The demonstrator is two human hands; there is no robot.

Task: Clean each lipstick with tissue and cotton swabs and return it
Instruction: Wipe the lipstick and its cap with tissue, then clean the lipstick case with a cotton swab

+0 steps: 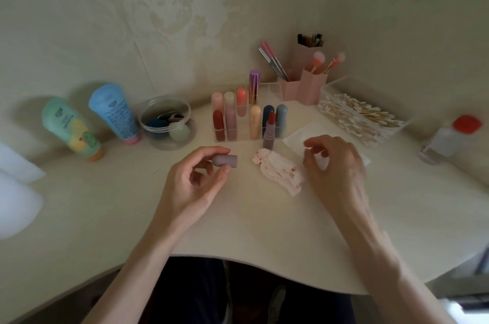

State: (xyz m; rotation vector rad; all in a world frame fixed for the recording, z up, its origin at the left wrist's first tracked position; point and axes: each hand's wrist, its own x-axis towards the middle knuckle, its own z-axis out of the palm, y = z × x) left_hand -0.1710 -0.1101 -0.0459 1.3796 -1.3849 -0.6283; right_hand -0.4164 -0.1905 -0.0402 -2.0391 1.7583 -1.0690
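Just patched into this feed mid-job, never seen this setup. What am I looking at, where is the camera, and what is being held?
No machine here: a person works with bare hands, and the single picture comes from a camera worn on their head, looking down at a desk. The left hand holds a mauve lipstick cap. The right hand hovers with curled fingers over a flat tissue; whether it pinches anything is unclear. The uncapped lipstick stands before the clear organizer of lipsticks, a stained crumpled tissue lies between the hands, and a box of cotton swabs sits at the right.
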